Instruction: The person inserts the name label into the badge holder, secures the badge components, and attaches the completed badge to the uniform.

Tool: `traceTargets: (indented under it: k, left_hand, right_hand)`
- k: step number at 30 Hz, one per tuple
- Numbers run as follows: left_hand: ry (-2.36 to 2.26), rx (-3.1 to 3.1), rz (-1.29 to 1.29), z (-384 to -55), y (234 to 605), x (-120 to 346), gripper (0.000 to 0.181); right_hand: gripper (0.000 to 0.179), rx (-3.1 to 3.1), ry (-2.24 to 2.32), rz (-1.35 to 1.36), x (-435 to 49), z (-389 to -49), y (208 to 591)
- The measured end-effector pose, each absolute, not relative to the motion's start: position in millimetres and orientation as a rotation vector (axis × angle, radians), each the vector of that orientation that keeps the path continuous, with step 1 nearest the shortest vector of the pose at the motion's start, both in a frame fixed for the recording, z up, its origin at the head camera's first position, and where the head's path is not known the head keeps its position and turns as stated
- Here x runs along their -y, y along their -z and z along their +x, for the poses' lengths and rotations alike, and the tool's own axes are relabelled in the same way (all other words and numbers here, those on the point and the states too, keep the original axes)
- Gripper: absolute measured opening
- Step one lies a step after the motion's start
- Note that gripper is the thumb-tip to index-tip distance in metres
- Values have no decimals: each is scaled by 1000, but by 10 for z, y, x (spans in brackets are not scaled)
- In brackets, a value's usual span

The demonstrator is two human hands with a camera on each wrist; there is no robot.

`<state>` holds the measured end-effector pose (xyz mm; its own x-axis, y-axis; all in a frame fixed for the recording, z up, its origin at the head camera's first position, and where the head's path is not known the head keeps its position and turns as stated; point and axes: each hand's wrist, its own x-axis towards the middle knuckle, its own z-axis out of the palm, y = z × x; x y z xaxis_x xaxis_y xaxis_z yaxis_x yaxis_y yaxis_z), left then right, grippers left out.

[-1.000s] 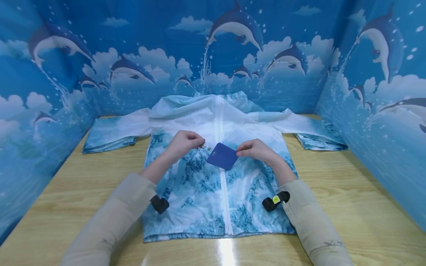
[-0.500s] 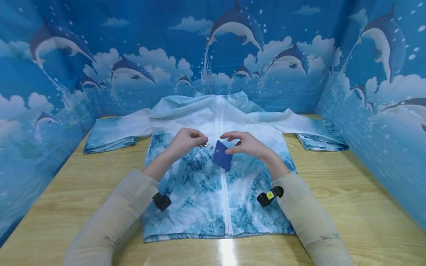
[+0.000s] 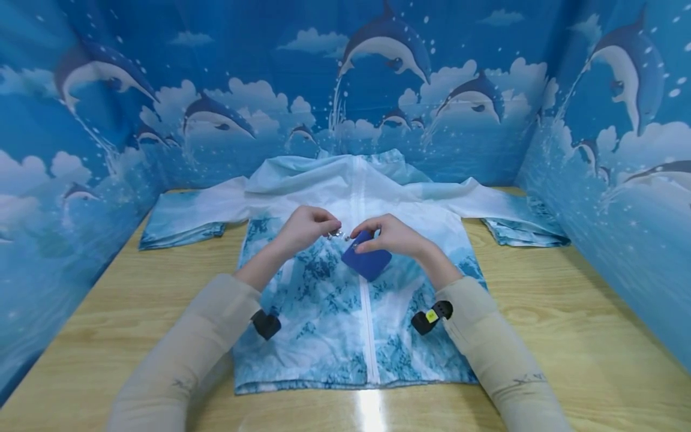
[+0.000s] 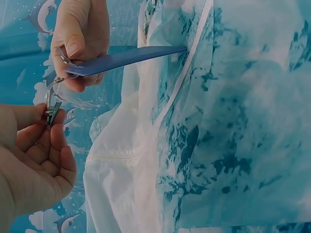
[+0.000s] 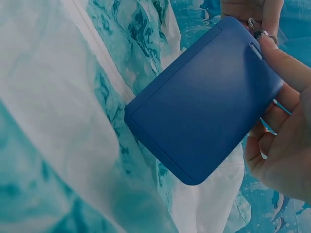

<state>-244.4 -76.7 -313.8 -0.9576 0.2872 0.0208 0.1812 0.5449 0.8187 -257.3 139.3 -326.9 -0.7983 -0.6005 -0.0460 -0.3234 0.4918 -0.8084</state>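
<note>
We see the L hand [image 3: 310, 228] pinching a small metal clip [image 4: 51, 114] btwn thumb and fingertip, its other fingers curled loosely. A short clear strap [image 4: 50, 92] runs from the clip toward the R hand [image 3: 396, 235], which grips a flat blue holder [image 5: 194, 102] at its slotted end, thumb on the face, fingers behind. Both grips are closed, then: L on clip, R on holder.

The holder is up over the front of the jacket [image 3: 302, 336], btwn the hands and nearer the R one, tilted, w/ its free end over the zip [image 3: 369, 342] in the head view. We can't tell if it touches the cloth. In the R wrist view we get rounded corners, seam lines nr the edges, and an oblong slot [image 5: 256, 51]; a metal fitting [image 5: 260, 34] sits just beside it, by the thumb tip. Can't tell whether the strap goes thru the slot.

The jacket, white w/ teal print, lies flat on the wood bench [image 3: 567, 324]: hem nr the near edge, collar end at the far edge, one sleeve [image 3: 180, 219] out toward the far L corner, the other toward the far R corner, both w/ ends folded. A blue dolphin curtain [image 3: 259, 54] stands along the far edge and both side edges. We also see a black wrist cam [image 3: 266, 324] on each arm, at the cuffs of beige sleeves.
</note>
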Motion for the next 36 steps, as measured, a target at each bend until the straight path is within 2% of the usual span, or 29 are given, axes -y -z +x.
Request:
traceTargets:
  k: [12,18,23,30,36]
  left_hand:
    - [-1459,-2638,401,-2452,3122,722,26]
    - [-1634,-2694,279,-2432,3144,712,33]
    - [-1795,-2757,220,-2371,3249,766,29]
    - [-1689,-2807,444,-2234,3373,772,39]
    - [-1533,-2854,550,-2206,3437,690,34]
  right_hand:
    - [26,-2337,1339,-756,-1390,-2539,3265]
    - [23,-2333,1409,-743,-1370,-2546,3284]
    - [23,-2351,1438,-710,-1365,-2536,3289]
    - [25,-2372,1490,-648,-1367,-2537,3312]
    - [24,-2390,1529,-589,-1355,-2541,3326]
